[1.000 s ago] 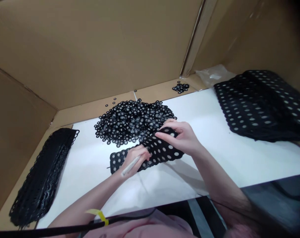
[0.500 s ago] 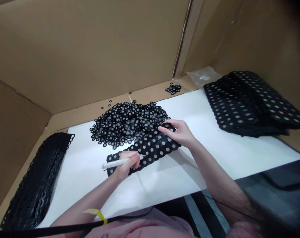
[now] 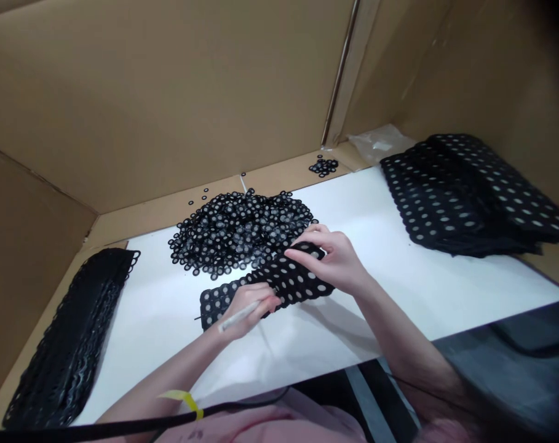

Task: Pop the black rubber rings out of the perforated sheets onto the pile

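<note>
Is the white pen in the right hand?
No, the white pen is in the left hand, while the right hand grips the dotted black strip.

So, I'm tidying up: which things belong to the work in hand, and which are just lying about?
In the work: white pen, dotted black strip; probably ring pile, dotted sheets, black stack.

Apparently lying about: plastic bag; perhaps small ring cluster.

Ring pile [image 3: 242,234]: black rings, pale grey centres. Dotted strip [image 3: 302,280], in front of pile: black, rows of off-white spots. Pen [image 3: 239,316], also in front: white. Folded cloth [image 3: 445,197], right of pile: black, pale dots in rows. Stack [image 3: 74,338], left of pile: black, glossy patches. Wall [image 3: 168,92], behind pile: plain brown.
</note>
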A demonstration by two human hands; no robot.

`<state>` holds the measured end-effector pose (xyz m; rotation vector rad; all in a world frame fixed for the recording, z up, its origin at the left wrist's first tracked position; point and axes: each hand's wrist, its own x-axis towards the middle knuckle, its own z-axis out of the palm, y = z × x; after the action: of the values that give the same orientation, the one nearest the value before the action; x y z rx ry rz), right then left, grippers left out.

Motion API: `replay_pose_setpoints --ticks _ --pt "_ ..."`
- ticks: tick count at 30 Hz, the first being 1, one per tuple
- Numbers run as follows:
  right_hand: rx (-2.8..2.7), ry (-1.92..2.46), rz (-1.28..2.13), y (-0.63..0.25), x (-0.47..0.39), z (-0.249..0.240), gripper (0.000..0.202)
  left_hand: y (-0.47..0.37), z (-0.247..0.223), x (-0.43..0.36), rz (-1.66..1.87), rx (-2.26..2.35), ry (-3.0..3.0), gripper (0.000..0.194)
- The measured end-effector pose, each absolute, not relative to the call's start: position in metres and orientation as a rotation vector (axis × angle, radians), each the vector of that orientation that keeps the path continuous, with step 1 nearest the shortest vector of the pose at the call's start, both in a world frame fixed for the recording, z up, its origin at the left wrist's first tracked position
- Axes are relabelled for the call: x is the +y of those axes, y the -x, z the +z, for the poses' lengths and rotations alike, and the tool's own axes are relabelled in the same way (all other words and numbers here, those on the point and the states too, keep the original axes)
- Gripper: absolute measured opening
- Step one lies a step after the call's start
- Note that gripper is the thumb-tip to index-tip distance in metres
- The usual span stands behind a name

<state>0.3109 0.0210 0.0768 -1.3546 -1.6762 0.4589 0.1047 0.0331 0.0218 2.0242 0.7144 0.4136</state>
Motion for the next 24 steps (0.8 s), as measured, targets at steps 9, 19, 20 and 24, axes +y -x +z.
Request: replay_pose_setpoints --ticks 9,19,20,24 --pt "-1.576 1.525 0.492 -0.336 0.035 0.051 0.032 -0.090 0.018 0.030 0.709 0.794 -1.662 0.051" --pt "-1.544 1.508 0.548 -0.337 0.032 0.047 0.034 -0.094 0.023 0.029 0.586 0.719 -1.688 0.051" --pt "-1.540 1.509 0.549 -0.337 0.032 0.047 0.034 -0.094 0.023 0.028 0.597 0.720 -1.685 0.050" --pt "-1.529 1.507 0.553 -0.338 0.031 0.047 0.033 -0.093 0.023 0.029 0.598 0.722 -1.687 0.049"
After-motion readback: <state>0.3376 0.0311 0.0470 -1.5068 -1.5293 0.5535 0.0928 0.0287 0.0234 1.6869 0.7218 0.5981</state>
